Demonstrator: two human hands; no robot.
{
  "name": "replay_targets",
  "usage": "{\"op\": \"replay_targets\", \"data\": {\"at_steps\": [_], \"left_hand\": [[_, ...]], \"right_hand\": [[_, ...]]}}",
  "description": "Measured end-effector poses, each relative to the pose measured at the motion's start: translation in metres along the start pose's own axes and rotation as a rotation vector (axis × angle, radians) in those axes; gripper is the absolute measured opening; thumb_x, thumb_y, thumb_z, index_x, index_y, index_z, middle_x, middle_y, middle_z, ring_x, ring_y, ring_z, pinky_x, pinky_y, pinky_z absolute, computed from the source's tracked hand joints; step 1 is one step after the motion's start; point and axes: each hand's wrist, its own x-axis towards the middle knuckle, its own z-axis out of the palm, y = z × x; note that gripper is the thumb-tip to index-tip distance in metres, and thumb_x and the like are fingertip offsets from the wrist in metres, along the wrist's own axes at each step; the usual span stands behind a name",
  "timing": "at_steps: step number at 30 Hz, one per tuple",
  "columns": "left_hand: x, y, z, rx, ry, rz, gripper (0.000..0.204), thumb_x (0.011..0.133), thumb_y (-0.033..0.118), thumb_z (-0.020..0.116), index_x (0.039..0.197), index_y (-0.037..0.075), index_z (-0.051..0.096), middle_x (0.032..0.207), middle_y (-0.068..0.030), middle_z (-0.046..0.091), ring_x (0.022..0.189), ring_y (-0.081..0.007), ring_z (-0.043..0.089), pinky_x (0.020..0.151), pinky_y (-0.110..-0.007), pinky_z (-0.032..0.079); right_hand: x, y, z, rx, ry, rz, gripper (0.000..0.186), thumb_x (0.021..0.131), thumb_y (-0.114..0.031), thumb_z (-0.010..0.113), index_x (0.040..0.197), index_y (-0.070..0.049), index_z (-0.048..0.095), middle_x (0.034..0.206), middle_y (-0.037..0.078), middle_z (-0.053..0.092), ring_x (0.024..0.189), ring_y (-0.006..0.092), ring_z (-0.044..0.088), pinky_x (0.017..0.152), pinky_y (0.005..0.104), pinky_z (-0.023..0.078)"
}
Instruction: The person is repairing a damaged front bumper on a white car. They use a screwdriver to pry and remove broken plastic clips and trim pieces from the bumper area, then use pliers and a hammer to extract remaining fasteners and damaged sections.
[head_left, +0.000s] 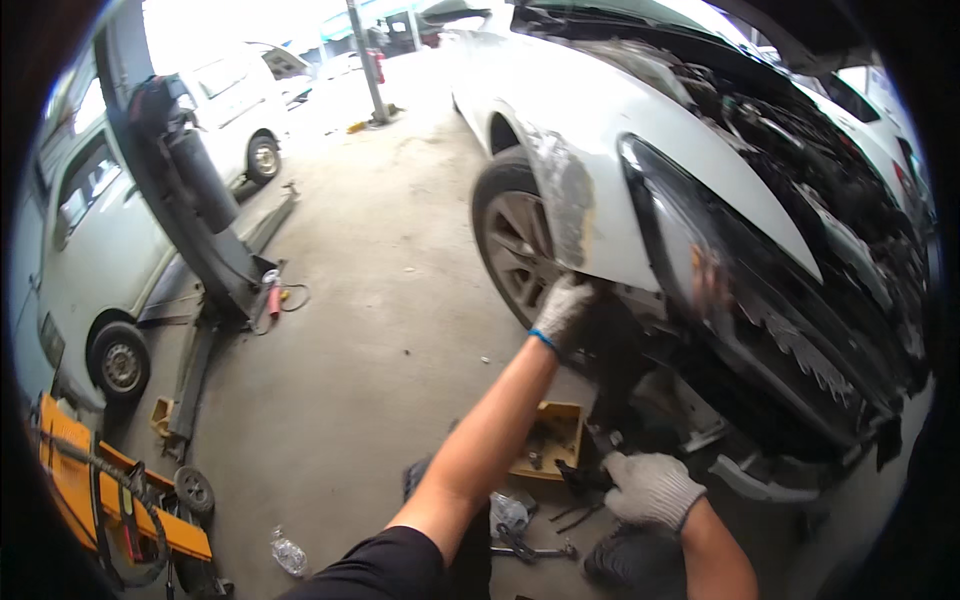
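Observation:
A white car with its front bumper off stands before me, its bare fender scuffed grey and yellowish behind the headlight. My left hand, in a pale knit glove with a blue cuff, reaches to the fender's lower front corner beside the front wheel. Its fingertips are hidden there. Lower down, my gloved right hand is closed, fingers curled, near dark parts under the car's front. What it grips, if anything, cannot be made out. A yellow tray with small dark pieces lies between my arms.
On the floor near my legs are a ratchet-like metal tool and clear plastic bags. A lift post rises at left beside a white van. An orange wheeled jack stands at lower left. The engine bay is exposed.

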Motion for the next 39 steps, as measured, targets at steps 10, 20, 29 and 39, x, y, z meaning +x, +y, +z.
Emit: {"op": "replay_targets", "data": {"at_steps": [10, 20, 29, 39], "left_hand": [[0.007, -0.017, 0.002, 0.015, 0.064, 0.014, 0.037, 0.095, 0.031, 0.068, 0.123, 0.007, 0.063, 0.104, -0.0028, 0.067, 0.088, -0.0117, 0.06, 0.078, -0.028, 0.051], [0.039, -0.032, -0.044, 1.343, -0.263, 0.86, 0.049, 0.077, 0.016, 0.07, 0.124, 0.005, 0.06, 0.121, -0.0176, 0.063, 0.116, -0.0388, 0.056, 0.098, -0.045, 0.047], [0.029, -0.041, -0.029, 0.179, -0.131, 0.498, 0.042, 0.092, 0.017, 0.069, 0.129, 0.004, 0.057, 0.113, -0.0055, 0.065, 0.103, -0.0174, 0.06, 0.088, -0.033, 0.05], [-0.002, 0.0, -0.012, -0.234, -0.117, 0.024, 0.045, 0.089, 0.01, 0.067, 0.132, 0.003, 0.053, 0.114, -0.0098, 0.064, 0.098, -0.0215, 0.063, 0.084, -0.034, 0.055]], "right_hand": [[0.003, 0.003, 0.005, 0.055, 0.004, -0.047, 0.038, 0.082, -0.021, 0.051, 0.112, 0.0, 0.057, 0.094, 0.024, 0.069, 0.091, 0.0427, 0.066, 0.081, 0.0511, 0.052], [0.014, -0.008, 0.011, 0.039, 0.031, -0.114, 0.037, 0.082, -0.02, 0.05, 0.112, 0.0, 0.057, 0.087, 0.025, 0.069, 0.087, 0.043, 0.067, 0.079, 0.0509, 0.053], [0.014, -0.009, 0.01, 0.007, 0.017, -0.1, 0.043, 0.082, -0.021, 0.054, 0.121, -0.003, 0.056, 0.089, 0.024, 0.069, 0.084, 0.0421, 0.068, 0.078, 0.0507, 0.054], [0.01, -0.006, 0.007, 0.012, 0.024, -0.111, 0.042, 0.082, -0.022, 0.055, 0.119, -0.003, 0.056, 0.09, 0.024, 0.069, 0.084, 0.042, 0.068, 0.077, 0.0517, 0.055]]}}
